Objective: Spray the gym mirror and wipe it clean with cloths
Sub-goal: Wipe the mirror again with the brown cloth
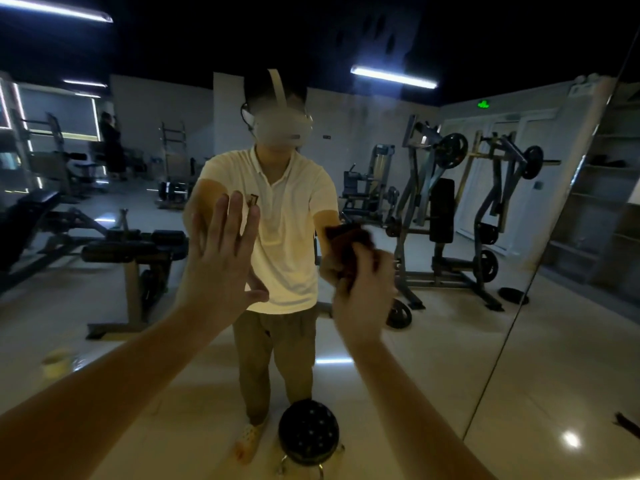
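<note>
The large gym mirror (433, 341) fills the view and reflects me and the room behind. My left hand (221, 258) lies flat against the glass, fingers straight and spread upward. To its right, my right hand (360, 299) grips a dark reddish-brown cloth (349, 240) and holds it to the mirror at chest height. The hand is motion-blurred. No spray bottle is in view.
A round black stool top (308, 433) stands on the floor just below my hands. A vertical mirror seam (512, 327) runs down the right side. Weight machines, benches and another person at the far left appear as reflections. A pale container (57, 363) sits low on the left.
</note>
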A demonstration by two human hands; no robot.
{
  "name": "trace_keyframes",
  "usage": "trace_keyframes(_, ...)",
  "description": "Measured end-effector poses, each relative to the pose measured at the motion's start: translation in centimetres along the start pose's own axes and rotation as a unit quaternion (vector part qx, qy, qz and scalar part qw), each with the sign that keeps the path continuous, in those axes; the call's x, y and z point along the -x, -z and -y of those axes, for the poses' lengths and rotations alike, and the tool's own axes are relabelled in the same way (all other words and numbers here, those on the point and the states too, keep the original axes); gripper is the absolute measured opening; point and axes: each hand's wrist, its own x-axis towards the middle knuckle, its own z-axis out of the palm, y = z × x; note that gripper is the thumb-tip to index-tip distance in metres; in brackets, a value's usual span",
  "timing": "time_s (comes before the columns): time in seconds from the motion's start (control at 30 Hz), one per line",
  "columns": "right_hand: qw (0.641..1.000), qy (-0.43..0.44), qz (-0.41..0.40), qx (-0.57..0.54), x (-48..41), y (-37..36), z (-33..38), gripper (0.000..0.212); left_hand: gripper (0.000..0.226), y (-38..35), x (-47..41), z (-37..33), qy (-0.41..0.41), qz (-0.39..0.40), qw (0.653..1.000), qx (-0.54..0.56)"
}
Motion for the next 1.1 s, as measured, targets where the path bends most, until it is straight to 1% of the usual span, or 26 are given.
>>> trace_keyframes(0.07, 0.991, 0.112, 0.075, -0.026, 1.9, -1.5, 2.1, 0.044, 0.157, 0.1, 0.0, -0.1, 0.006, 0.009, 1.0, -0.008)
trace_keyframes(0.13, 0.962, 0.231, 0.144, -0.023, 3.0, -2.2, 2.6, 0.044, 0.153, 0.1, 0.0, -0.1, 0.008, 0.017, 0.999, -0.029)
trace_keyframes(0.17, 0.948, 0.278, 0.158, -0.008, 2.6, -2.2, 1.8, 0.044, 0.152, 0.2, 0.1, -0.2, 0.01, 0.021, 0.999, -0.038)
trace_keyframes(0.23, 0.928, 0.34, 0.149, 0.03, 0.5, -1.1, -1.1, 0.043, 0.156, 0.5, 0.1, -0.3, 0.013, 0.024, 0.999, -0.046)
trace_keyframes(0.3, 0.936, 0.327, 0.123, 0.054, -3.2, 1.4, -3.7, 0.045, 0.16, 0.7, 0.1, -0.5, 0.013, 0.021, 0.999, -0.044)
trace_keyframes(0.33, 0.945, 0.303, 0.109, 0.055, -5.6, 2.9, -4.9, 0.038, 0.162, 0.7, 0.1, -0.6, 0.014, 0.018, 0.999, -0.044)
trace_keyframes(0.37, 0.957, 0.271, 0.097, 0.044, -8.1, 4.4, -6.1, 0.028, 0.162, 0.8, 0.1, -0.7, 0.016, 0.016, 0.999, -0.044)
trace_keyframes(0.4, 0.973, 0.218, 0.066, 0.046, -10.7, 6.0, -6.8, 0.026, 0.162, 0.8, 0.1, -0.8, 0.018, 0.014, 0.999, -0.045)
trace_keyframes(0.47, 0.992, 0.092, -0.051, 0.075, -15.2, 7.7, -7.6, 0.043, 0.164, 0.9, 0.0, -0.9, 0.018, 0.007, 0.999, -0.045)
trace_keyframes(0.5, 0.992, 0.03, -0.098, 0.069, -16.6, 7.7, -7.6, 0.052, 0.164, 1.0, 0.0, -0.9, 0.015, 0.004, 0.999, -0.048)
trace_keyframes(0.53, 0.989, -0.024, -0.126, 0.068, -17.4, 7.1, -7.2, 0.055, 0.165, 1.0, 0.0, -0.9, 0.013, 0.002, 0.999, -0.052)
trace_keyframes(0.57, 0.986, -0.047, -0.144, 0.064, -17.6, 6.2, -6.1, 0.055, 0.165, 0.9, 0.0, -0.8, 0.012, 0.002, 0.998, -0.054)
trace_keyframes(0.6, 0.986, -0.049, -0.146, 0.059, -17.3, 5.1, -4.7, 0.056, 0.166, 0.7, 0.0, -0.8, 0.012, 0.001, 0.998, -0.055)
trace_keyframes(0.63, 0.989, -0.032, -0.133, 0.05, -16.3, 4.1, -2.9, 0.056, 0.165, 0.6, 0.0, -0.7, 0.012, -0.001, 0.998, -0.054)
trace_keyframes(0.7, 0.998, 0.031, -0.05, 0.011, -13.2, 1.8, 0.5, 0.052, 0.154, 0.4, 0.1, -0.4, 0.004, -0.008, 0.999, -0.044)
trace_keyframes(0.77, 0.989, 0.148, 0.007, 0.018, -9.8, -0.1, 2.9, 0.05, 0.125, 0.8, 0.0, -0.1, -0.008, -0.04, 0.999, -0.027)
trace_keyframes(0.8, 0.973, 0.224, 0.023, 0.039, -8.6, -0.8, 3.4, 0.048, 0.111, 1.4, -0.5, 0.0, -0.012, -0.06, 0.998, -0.023)
trace_keyframes(0.87, 0.928, 0.363, 0.046, 0.071, -9.1, -0.9, 3.0, 0.04, 0.091, 3.0, -2.4, 0.1, -0.027, -0.101, 0.994, -0.024)
trace_keyframes(0.9, 0.903, 0.417, 0.044, 0.091, -10.3, -0.2, 2.3, 0.037, 0.084, 3.8, -3.8, 0.2, -0.039, -0.122, 0.992, -0.023)
trace_keyframes(0.93, 0.889, 0.443, 0.038, 0.105, -12.0, 0.8, 1.6, 0.035, 0.079, 4.6, -5.4, 0.2, -0.049, -0.137, 0.989, -0.025)
trace_keyframes(0.97, 0.888, 0.444, 0.023, 0.119, -13.7, 1.9, 0.7, 0.035, 0.076, 5.2, -7.0, 0.3, -0.054, -0.143, 0.988, -0.034)
trace_keyframes(1.0, 0.898, 0.419, 0.007, 0.13, -15.7, 3.1, -0.3, 0.041, 0.076, 5.7, -8.5, 0.5, -0.053, -0.146, 0.987, -0.048)
trace_keyframes(1.07, 0.921, 0.356, -0.017, 0.157, -20.3, 5.9, -2.1, 0.066, 0.08, 6.6, -11.4, 1.2, -0.039, -0.16, 0.984, -0.063)
trace_keyframes(1.1, 0.932, 0.321, -0.03, 0.168, -22.4, 7.3, -2.9, 0.072, 0.082, 7.1, -12.6, 1.7, -0.034, -0.169, 0.983, -0.063)
